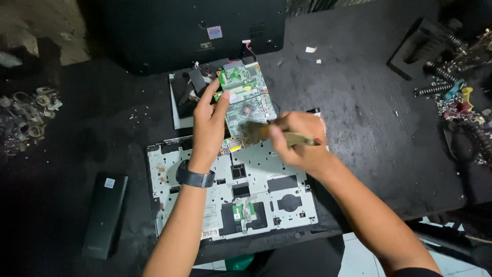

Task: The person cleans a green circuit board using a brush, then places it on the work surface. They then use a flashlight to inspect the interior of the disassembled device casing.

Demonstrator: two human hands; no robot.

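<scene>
Two hands work: my left hand (207,125) grips the board (245,100); my right hand (297,143) pinches the brush (266,132), so I should sweep softly.

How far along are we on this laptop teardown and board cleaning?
Done: the green circuit board is out of the opened laptop chassis, and the black battery lies off to the side. In hand: the left hand steadies the board while the right hand sweeps a brush over its lower edge. Left: the board is not back in the chassis.
</scene>
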